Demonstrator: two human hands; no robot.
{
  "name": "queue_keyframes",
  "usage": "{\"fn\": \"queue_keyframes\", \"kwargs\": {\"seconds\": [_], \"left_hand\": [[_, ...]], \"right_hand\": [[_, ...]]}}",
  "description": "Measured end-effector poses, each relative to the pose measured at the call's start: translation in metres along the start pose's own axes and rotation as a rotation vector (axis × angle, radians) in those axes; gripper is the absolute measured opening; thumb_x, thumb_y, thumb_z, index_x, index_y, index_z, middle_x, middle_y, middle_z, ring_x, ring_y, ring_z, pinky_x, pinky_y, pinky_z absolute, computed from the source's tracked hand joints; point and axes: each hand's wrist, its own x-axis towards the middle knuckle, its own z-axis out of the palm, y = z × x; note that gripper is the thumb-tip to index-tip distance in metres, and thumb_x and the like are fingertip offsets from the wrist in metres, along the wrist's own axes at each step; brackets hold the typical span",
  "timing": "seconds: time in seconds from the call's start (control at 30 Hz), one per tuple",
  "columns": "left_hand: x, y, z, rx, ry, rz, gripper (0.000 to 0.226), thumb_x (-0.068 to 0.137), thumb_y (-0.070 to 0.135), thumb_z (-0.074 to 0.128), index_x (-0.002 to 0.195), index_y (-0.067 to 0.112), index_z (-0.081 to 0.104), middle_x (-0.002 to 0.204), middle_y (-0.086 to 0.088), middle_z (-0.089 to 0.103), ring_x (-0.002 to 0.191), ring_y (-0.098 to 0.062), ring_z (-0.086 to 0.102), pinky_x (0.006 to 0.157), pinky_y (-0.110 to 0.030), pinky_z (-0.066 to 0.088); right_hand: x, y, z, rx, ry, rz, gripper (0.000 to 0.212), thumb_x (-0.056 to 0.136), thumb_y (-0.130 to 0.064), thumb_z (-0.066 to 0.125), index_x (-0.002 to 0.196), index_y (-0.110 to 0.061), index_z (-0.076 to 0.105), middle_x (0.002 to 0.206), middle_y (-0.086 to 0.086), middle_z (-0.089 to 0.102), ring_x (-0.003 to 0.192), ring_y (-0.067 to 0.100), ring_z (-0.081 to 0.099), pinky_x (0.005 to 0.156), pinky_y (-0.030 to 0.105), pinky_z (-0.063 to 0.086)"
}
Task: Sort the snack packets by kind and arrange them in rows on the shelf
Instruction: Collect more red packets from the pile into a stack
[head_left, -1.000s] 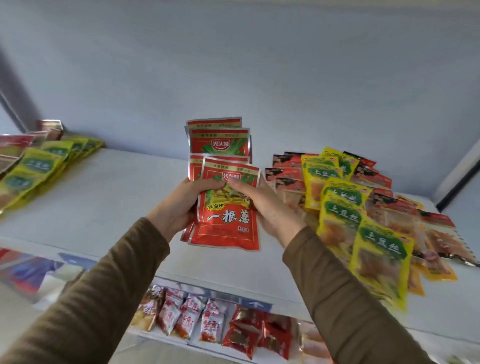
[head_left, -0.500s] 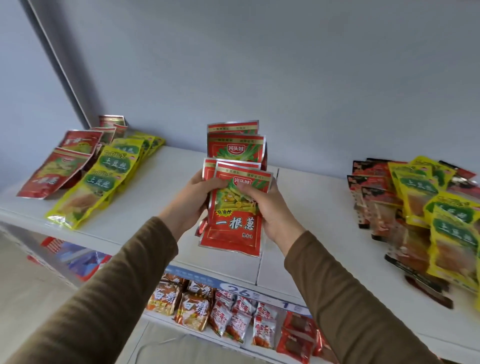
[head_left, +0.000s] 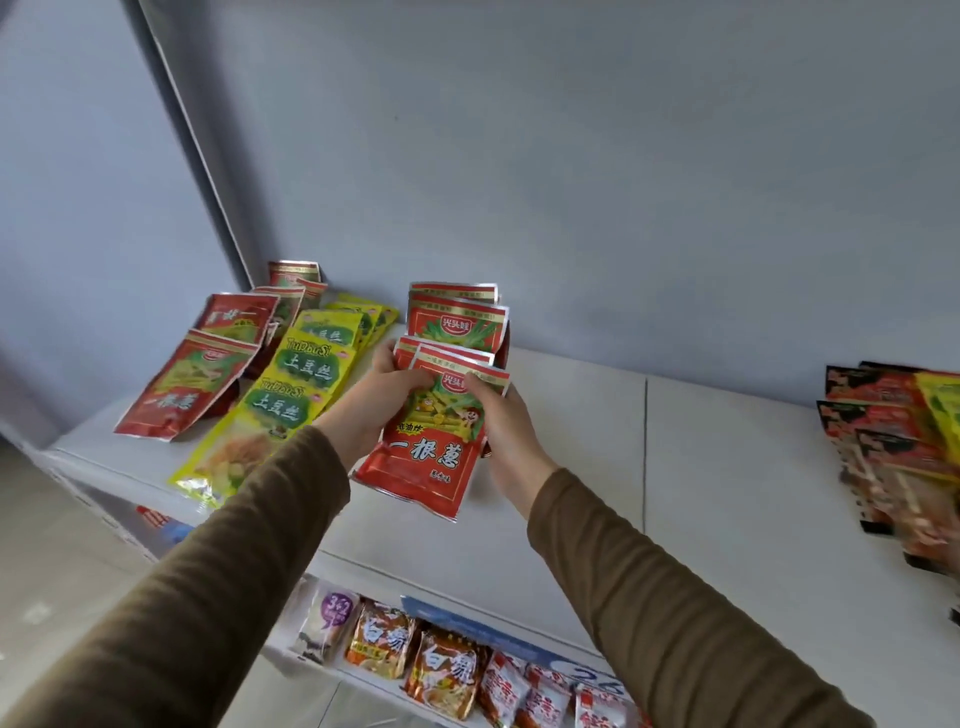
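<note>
Both hands hold a fanned stack of red snack packets (head_left: 426, 447) above the white shelf (head_left: 571, 467). My left hand (head_left: 374, 395) grips the stack's left edge with the thumb on the front packet. My right hand (head_left: 498, 426) grips the right edge, thumb on the front. On the shelf at the left lies a row of matching red packets (head_left: 182, 384), and beside it a row of yellow-green packets (head_left: 280, 405). A mixed pile of dark red and yellow packets (head_left: 893, 441) lies at the right edge.
The grey back wall (head_left: 571, 182) rises behind the shelf, with a slanted upright (head_left: 192, 156) at the left. A lower shelf holds a row of small snack packets (head_left: 441, 665). A seam (head_left: 645, 447) splits the shelf top.
The view and both hands with the red stack have shifted left along the shelf. The left rows have come closer and the mixed pile has slid to the right edge.
</note>
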Motion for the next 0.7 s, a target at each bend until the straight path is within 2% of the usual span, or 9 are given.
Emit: {"fn": "queue_keyframes", "kwargs": {"seconds": [0.07, 0.17, 0.27, 0.37, 0.47, 0.53, 0.63, 0.7], "left_hand": [[0.011, 0.004, -0.015, 0.035, 0.003, -0.006, 0.061, 0.095, 0.008, 0.066, 0.14, 0.034, 0.033, 0.116, -0.01, 0.068, 0.096, -0.033, 0.073, 0.073, -0.043, 0.062], [0.025, 0.007, -0.036, 0.088, -0.044, -0.025, 0.062, 0.094, 0.012, 0.068, 0.141, 0.034, 0.034, 0.114, -0.01, 0.068, 0.092, -0.032, 0.073, 0.068, -0.04, 0.06], [0.041, 0.008, -0.057, 0.084, -0.071, -0.046, 0.063, 0.093, 0.014, 0.07, 0.142, 0.033, 0.037, 0.113, -0.01, 0.069, 0.09, -0.032, 0.073, 0.067, -0.039, 0.061], [0.054, 0.007, -0.072, 0.044, -0.108, -0.07, 0.06, 0.093, 0.012, 0.069, 0.139, 0.037, 0.039, 0.115, -0.012, 0.07, 0.095, -0.036, 0.073, 0.077, -0.046, 0.062], [0.065, 0.004, -0.083, 0.026, -0.133, -0.091, 0.061, 0.093, 0.013, 0.07, 0.138, 0.036, 0.036, 0.114, -0.013, 0.07, 0.093, -0.035, 0.074, 0.078, -0.047, 0.062], [0.068, 0.003, -0.086, 0.053, -0.133, -0.083, 0.071, 0.09, 0.012, 0.074, 0.144, 0.032, 0.032, 0.115, -0.012, 0.07, 0.093, -0.035, 0.074, 0.079, -0.049, 0.062], [0.07, 0.001, -0.088, 0.066, -0.15, -0.042, 0.091, 0.086, 0.01, 0.077, 0.154, 0.031, 0.02, 0.122, -0.015, 0.066, 0.101, -0.038, 0.071, 0.087, -0.053, 0.06], [0.07, -0.001, -0.089, 0.056, -0.187, -0.03, 0.096, 0.085, 0.013, 0.08, 0.154, 0.035, 0.017, 0.123, -0.015, 0.065, 0.1, -0.037, 0.071, 0.082, -0.05, 0.061]], "right_hand": [[0.01, 0.007, 0.022, 0.043, 0.024, 0.014, 0.036, 0.097, -0.042, 0.063, 0.126, -0.023, 0.059, 0.109, -0.002, 0.075, 0.089, 0.017, 0.075, 0.074, 0.032, 0.059], [0.026, 0.014, 0.054, 0.07, 0.074, 0.02, 0.034, 0.096, -0.043, 0.062, 0.124, -0.023, 0.06, 0.107, -0.001, 0.075, 0.091, 0.021, 0.075, 0.086, 0.042, 0.06], [0.037, 0.017, 0.081, 0.078, 0.111, 0.012, 0.03, 0.098, -0.043, 0.06, 0.121, -0.025, 0.06, 0.106, -0.001, 0.075, 0.087, 0.02, 0.076, 0.078, 0.036, 0.061], [0.043, 0.022, 0.095, 0.024, 0.139, -0.008, 0.03, 0.097, -0.043, 0.062, 0.122, -0.026, 0.06, 0.107, -0.001, 0.075, 0.086, 0.018, 0.076, 0.072, 0.031, 0.06], [0.046, 0.029, 0.098, -0.065, 0.205, -0.076, 0.035, 0.093, -0.043, 0.068, 0.123, -0.029, 0.058, 0.111, -0.004, 0.073, 0.089, 0.015, 0.075, 0.078, 0.033, 0.061], [0.045, 0.031, 0.099, -0.066, 0.23, -0.13, 0.036, 0.093, -0.041, 0.069, 0.125, -0.032, 0.056, 0.112, -0.007, 0.072, 0.091, 0.013, 0.075, 0.078, 0.032, 0.062], [0.043, 0.034, 0.101, -0.037, 0.253, -0.203, 0.043, 0.092, -0.039, 0.069, 0.132, -0.035, 0.053, 0.112, -0.01, 0.072, 0.091, 0.01, 0.074, 0.07, 0.024, 0.06], [0.044, 0.036, 0.104, -0.057, 0.246, -0.226, 0.047, 0.092, -0.043, 0.069, 0.136, -0.038, 0.051, 0.116, -0.01, 0.071, 0.096, 0.012, 0.073, 0.077, 0.029, 0.061]]}}
